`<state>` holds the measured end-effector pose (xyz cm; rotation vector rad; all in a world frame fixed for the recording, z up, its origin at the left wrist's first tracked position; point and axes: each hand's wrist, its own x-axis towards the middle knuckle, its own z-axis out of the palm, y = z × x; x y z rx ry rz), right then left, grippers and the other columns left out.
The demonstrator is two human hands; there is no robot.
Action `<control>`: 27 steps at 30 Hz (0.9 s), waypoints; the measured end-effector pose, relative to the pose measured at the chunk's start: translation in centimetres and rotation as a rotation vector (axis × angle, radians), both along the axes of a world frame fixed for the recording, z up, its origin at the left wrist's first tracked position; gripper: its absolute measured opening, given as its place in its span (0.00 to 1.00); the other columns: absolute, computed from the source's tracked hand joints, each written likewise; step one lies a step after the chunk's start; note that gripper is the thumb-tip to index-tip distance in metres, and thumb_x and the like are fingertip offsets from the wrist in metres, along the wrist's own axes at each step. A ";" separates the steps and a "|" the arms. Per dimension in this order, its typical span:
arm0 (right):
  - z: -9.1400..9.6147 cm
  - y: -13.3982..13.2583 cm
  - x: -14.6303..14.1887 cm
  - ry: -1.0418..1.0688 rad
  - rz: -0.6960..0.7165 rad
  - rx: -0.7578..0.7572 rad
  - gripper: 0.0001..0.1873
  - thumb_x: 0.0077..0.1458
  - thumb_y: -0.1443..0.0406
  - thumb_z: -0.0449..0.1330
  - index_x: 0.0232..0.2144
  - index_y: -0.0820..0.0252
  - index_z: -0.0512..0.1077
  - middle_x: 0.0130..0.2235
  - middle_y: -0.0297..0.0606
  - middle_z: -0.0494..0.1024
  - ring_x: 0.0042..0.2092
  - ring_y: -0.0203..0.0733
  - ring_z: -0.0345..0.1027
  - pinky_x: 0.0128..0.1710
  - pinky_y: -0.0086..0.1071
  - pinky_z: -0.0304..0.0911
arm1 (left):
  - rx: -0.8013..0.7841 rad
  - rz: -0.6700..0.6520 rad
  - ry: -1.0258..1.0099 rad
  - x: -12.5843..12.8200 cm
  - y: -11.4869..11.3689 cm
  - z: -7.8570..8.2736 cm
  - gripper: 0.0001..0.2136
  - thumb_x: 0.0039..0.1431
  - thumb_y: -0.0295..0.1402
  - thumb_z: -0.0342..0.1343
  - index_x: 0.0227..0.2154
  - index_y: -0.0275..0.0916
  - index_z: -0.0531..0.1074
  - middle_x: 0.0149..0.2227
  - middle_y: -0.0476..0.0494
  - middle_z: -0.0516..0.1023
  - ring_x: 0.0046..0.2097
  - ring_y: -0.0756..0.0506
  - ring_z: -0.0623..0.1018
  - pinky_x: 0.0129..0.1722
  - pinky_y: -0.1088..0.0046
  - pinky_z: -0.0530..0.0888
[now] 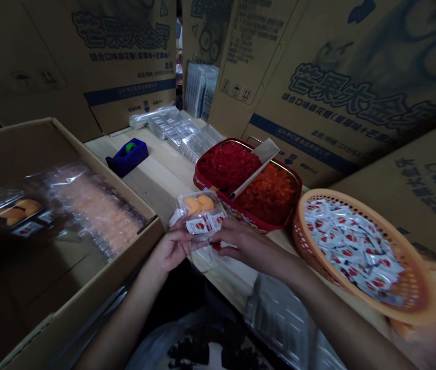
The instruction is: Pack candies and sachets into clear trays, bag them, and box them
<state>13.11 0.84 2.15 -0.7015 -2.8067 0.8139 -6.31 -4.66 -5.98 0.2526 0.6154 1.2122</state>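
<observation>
Between my left hand (174,246) and my right hand (247,239) I hold a small transparent plastic pack (198,211). Two orange mango-shaped sweets and white sachets with red print show inside it. The fingers of both hands pinch its lower edge from either side. Just beyond my hands stands a red tin tray (218,162) of red and orange diced pieces, with a cream scoop (258,164) lying across it. Right of my right hand is a round orange plastic basket (318,241) heaped with white sachets.
An open cardboard box (87,139) on the left holds bagged orange-filled packs. On the wooden table (152,177) are a blue tape dispenser (127,156) and stacks of transparent plastic trays (175,128). Printed cartons (341,103) wall the far side.
</observation>
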 end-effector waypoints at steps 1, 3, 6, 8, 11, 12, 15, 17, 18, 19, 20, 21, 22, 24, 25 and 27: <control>-0.1 0.0 0.2 0.038 0.008 -0.029 0.16 0.52 0.69 0.60 0.44 0.52 0.69 0.48 0.38 0.68 0.52 0.41 0.60 0.51 0.37 0.57 | -0.003 0.004 0.006 0.0 0.0 -0.1 0.28 0.42 0.15 0.50 0.49 0.39 0.64 0.42 0.43 0.77 0.43 0.41 0.76 0.47 0.55 0.70; -0.4 0.3 0.7 0.127 -0.012 -0.087 0.14 0.54 0.68 0.57 0.45 0.52 0.69 0.49 0.38 0.68 0.52 0.39 0.60 0.51 0.35 0.57 | -0.003 0.009 0.011 0.0 0.0 -0.2 0.28 0.42 0.15 0.49 0.49 0.40 0.64 0.42 0.43 0.76 0.43 0.41 0.77 0.47 0.56 0.70; -0.7 0.5 1.4 0.178 -0.106 -0.090 0.09 0.57 0.66 0.54 0.41 0.55 0.70 0.43 0.38 0.70 0.46 0.38 0.64 0.45 0.31 0.61 | 0.010 0.001 0.005 0.0 -0.1 -0.1 0.27 0.42 0.15 0.49 0.48 0.39 0.65 0.42 0.43 0.76 0.43 0.42 0.77 0.45 0.58 0.71; -0.9 0.3 1.5 0.152 -0.140 -0.036 0.09 0.58 0.65 0.53 0.40 0.55 0.71 0.41 0.38 0.71 0.44 0.38 0.65 0.42 0.31 0.61 | 0.013 -0.005 0.003 0.0 -0.1 0.0 0.26 0.42 0.15 0.49 0.47 0.39 0.65 0.41 0.43 0.77 0.42 0.42 0.77 0.45 0.59 0.72; -1.0 -0.2 1.1 0.071 -0.143 0.074 0.10 0.57 0.66 0.55 0.41 0.53 0.71 0.42 0.39 0.70 0.45 0.40 0.64 0.43 0.32 0.60 | 0.009 -0.004 0.006 0.1 -0.2 0.2 0.25 0.41 0.15 0.50 0.46 0.39 0.65 0.41 0.43 0.77 0.42 0.42 0.77 0.44 0.58 0.72; -1.1 -0.3 0.8 0.037 -0.144 0.115 0.10 0.56 0.66 0.55 0.41 0.53 0.72 0.42 0.39 0.70 0.45 0.40 0.64 0.43 0.32 0.59 | 0.006 -0.004 0.008 0.1 -0.2 0.2 0.25 0.41 0.15 0.50 0.46 0.39 0.65 0.41 0.43 0.77 0.42 0.42 0.77 0.44 0.58 0.73; -1.4 -0.8 0.0 -0.079 -0.139 0.244 0.09 0.56 0.66 0.55 0.39 0.53 0.72 0.40 0.38 0.71 0.45 0.42 0.63 0.43 0.34 0.58 | -0.004 -0.001 0.007 0.1 -0.2 0.3 0.26 0.41 0.15 0.50 0.46 0.40 0.65 0.40 0.44 0.77 0.42 0.42 0.77 0.43 0.59 0.73; -1.7 -0.9 -0.3 -0.143 -0.136 0.309 0.09 0.57 0.66 0.54 0.38 0.54 0.72 0.38 0.38 0.70 0.43 0.42 0.63 0.42 0.36 0.57 | -0.008 0.003 0.004 0.1 -0.2 0.2 0.26 0.41 0.14 0.50 0.45 0.40 0.65 0.40 0.45 0.77 0.41 0.42 0.77 0.43 0.60 0.73; -1.9 -0.9 -0.4 -0.162 -0.136 0.325 0.09 0.57 0.66 0.53 0.38 0.55 0.72 0.37 0.38 0.70 0.43 0.42 0.63 0.41 0.36 0.57 | -0.011 0.007 0.004 0.1 -0.2 0.2 0.26 0.41 0.14 0.50 0.46 0.40 0.65 0.40 0.45 0.77 0.41 0.42 0.77 0.44 0.60 0.73; -2.1 -0.9 -0.3 -0.163 -0.141 0.327 0.08 0.58 0.66 0.53 0.37 0.55 0.72 0.37 0.38 0.70 0.42 0.42 0.63 0.41 0.35 0.57 | -0.011 0.010 0.006 0.1 -0.3 0.2 0.26 0.41 0.14 0.49 0.46 0.41 0.65 0.41 0.45 0.77 0.42 0.42 0.77 0.44 0.59 0.72; -2.1 -0.9 -0.2 -0.145 -0.155 0.317 0.08 0.58 0.66 0.53 0.37 0.56 0.72 0.37 0.38 0.70 0.42 0.41 0.63 0.40 0.35 0.57 | -0.012 0.012 0.008 0.1 -0.3 0.2 0.27 0.41 0.14 0.49 0.46 0.41 0.64 0.42 0.45 0.77 0.42 0.42 0.77 0.44 0.59 0.72; -2.1 -0.9 0.0 -0.113 -0.181 0.298 0.08 0.58 0.65 0.53 0.37 0.57 0.72 0.37 0.39 0.70 0.41 0.41 0.63 0.40 0.34 0.58 | -0.011 0.015 0.012 0.1 -0.4 0.2 0.27 0.41 0.14 0.49 0.47 0.41 0.64 0.42 0.45 0.76 0.42 0.42 0.77 0.45 0.59 0.72; -1.9 -1.0 0.3 -0.071 -0.214 0.275 0.08 0.58 0.65 0.52 0.37 0.57 0.71 0.37 0.39 0.70 0.41 0.40 0.63 0.40 0.33 0.58 | -0.010 0.016 0.018 0.1 -0.4 0.3 0.27 0.42 0.14 0.49 0.47 0.41 0.65 0.42 0.45 0.76 0.42 0.42 0.77 0.45 0.58 0.72; -1.4 -1.4 1.3 0.010 -0.302 0.235 0.08 0.59 0.63 0.52 0.37 0.57 0.70 0.37 0.39 0.69 0.40 0.39 0.63 0.39 0.32 0.59 | -0.008 0.014 0.036 0.0 -0.4 0.4 0.27 0.42 0.14 0.49 0.47 0.41 0.65 0.43 0.44 0.76 0.42 0.42 0.77 0.45 0.58 0.72; -1.1 -1.8 2.1 0.037 -0.349 0.222 0.09 0.59 0.63 0.52 0.38 0.57 0.70 0.37 0.39 0.69 0.40 0.39 0.63 0.39 0.32 0.59 | -0.008 0.015 0.046 0.0 -0.5 0.5 0.27 0.42 0.15 0.49 0.48 0.40 0.66 0.44 0.44 0.76 0.42 0.41 0.77 0.44 0.58 0.73; -0.6 -3.2 3.9 0.062 -0.453 0.207 0.09 0.59 0.62 0.51 0.38 0.56 0.70 0.36 0.39 0.69 0.39 0.40 0.64 0.39 0.33 0.60 | -0.012 0.016 0.065 -0.1 -0.5 0.7 0.27 0.43 0.15 0.49 0.49 0.40 0.66 0.45 0.42 0.76 0.43 0.40 0.77 0.45 0.58 0.73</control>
